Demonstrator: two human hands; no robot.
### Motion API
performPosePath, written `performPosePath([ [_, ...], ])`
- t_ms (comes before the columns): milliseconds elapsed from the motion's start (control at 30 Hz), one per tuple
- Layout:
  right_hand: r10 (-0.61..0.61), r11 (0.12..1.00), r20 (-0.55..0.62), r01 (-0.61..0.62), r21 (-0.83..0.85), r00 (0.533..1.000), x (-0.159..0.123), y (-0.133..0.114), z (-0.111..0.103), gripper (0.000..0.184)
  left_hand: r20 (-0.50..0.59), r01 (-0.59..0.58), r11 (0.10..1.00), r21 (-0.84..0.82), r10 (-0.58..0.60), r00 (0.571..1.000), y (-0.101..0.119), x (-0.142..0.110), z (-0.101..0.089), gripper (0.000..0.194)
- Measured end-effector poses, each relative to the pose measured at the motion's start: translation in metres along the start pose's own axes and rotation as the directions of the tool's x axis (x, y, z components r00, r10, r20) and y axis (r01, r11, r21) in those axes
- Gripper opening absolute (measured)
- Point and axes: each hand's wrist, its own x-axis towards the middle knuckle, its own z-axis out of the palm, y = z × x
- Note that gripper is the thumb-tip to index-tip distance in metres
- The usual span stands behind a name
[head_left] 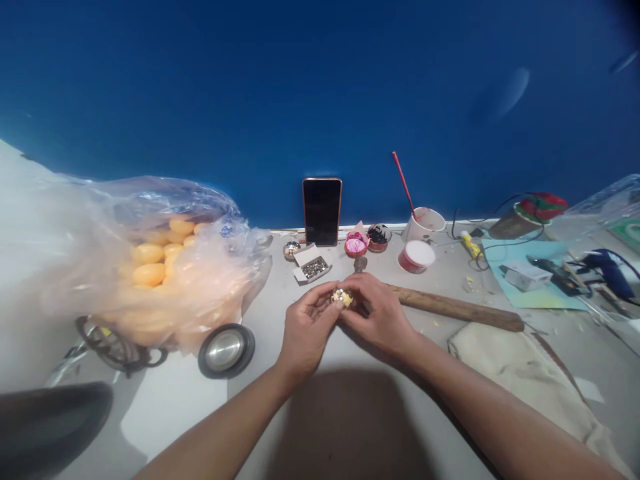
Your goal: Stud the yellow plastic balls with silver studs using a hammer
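Note:
Between the fingertips of both hands is a small shiny piece (342,298), gold and silver with bright spots; its exact kind I cannot make out. My left hand (309,328) pinches it from the left, thumb on top. From the other side, the closed fingers of my right hand (383,313) grip it too. Just beyond the hands lies a hammer with a wooden handle (457,308), its head (360,265) partly behind my right hand. A small open box (314,268) of tiny shiny metallic pieces stands in front of a propped-up phone (322,212).
At left, a clear plastic bag (210,267) holds several yellow-orange oval objects, with a round black-rimmed metal disc (223,351) nearby. Toward the right are a white cup (425,225) with a red stick, a lidded tub (417,257), a beige cloth (505,360) and a blue sheet (533,293) bearing tools.

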Motion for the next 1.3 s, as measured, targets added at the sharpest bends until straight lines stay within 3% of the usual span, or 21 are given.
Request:
performPosePath([
  [267,-0.007,0.999,0.05,0.009,-0.037,0.999,0.001,0.004,-0.007,0.026,-0.006,0.089,0.996,0.007,-0.089,0.996,0.004,0.0,0.0,0.042],
  [400,-0.047,0.999,0.123,0.049,-0.016,0.991,0.003,0.006,-0.01,0.037,-0.008,0.055,0.998,-0.016,-0.055,0.998,0.002,0.002,-0.001,0.04],
  [500,-0.134,0.991,0.111,0.135,0.002,0.985,0.002,0.008,-0.011,0.042,-0.006,0.051,0.998,-0.038,-0.051,0.999,0.001,0.003,-0.002,0.038],
  [700,-0.221,0.973,0.061,0.224,-0.05,0.973,-0.002,0.011,-0.011,0.033,0.0,0.085,0.995,-0.046,-0.085,0.996,0.004,0.001,-0.001,0.041],
  [1133,-0.223,0.974,-0.01,0.224,0.023,0.975,0.0,0.015,-0.004,0.03,-0.042,0.04,0.999,0.031,-0.039,0.998,0.008,0.001,0.001,0.036],
  [1300,-0.225,0.974,0.028,0.225,0.026,0.974,0.001,0.014,-0.007,0.027,-0.015,0.041,0.999,0.002,-0.041,0.999,0.005,0.002,-0.001,0.035],
])
